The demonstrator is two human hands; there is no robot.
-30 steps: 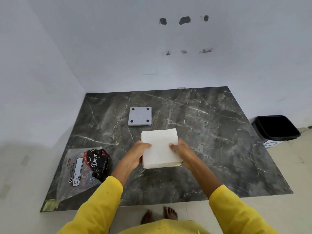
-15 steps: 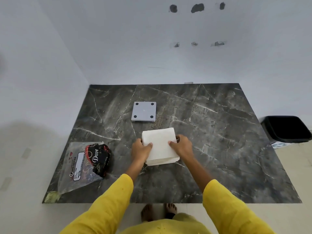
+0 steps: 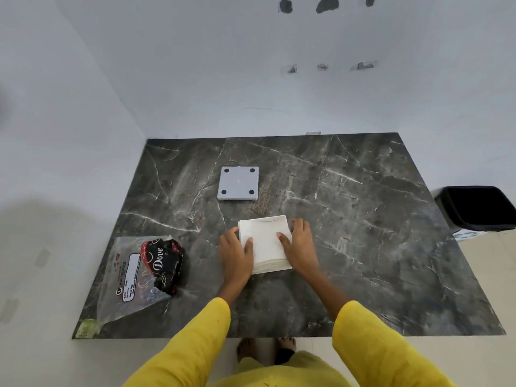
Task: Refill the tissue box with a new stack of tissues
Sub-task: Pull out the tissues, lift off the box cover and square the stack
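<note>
A white stack of tissues (image 3: 265,241) sits in the middle of the dark marble table (image 3: 377,219). My left hand (image 3: 236,255) presses against its left side with the thumb on top. My right hand (image 3: 300,247) clasps its right side, thumb on top too. A grey square tissue box (image 3: 238,183) lies upside down farther back, showing four black feet. It is apart from the stack and both hands.
A clear plastic bag (image 3: 136,277) with a black "Dove" pack inside lies at the table's front left. A black bin (image 3: 477,208) stands on the floor right of the table. White walls close the back and left.
The stack came down from a raised, tilted hold onto the table, slightly farther from me. Both hands kept their grip on its sides.
</note>
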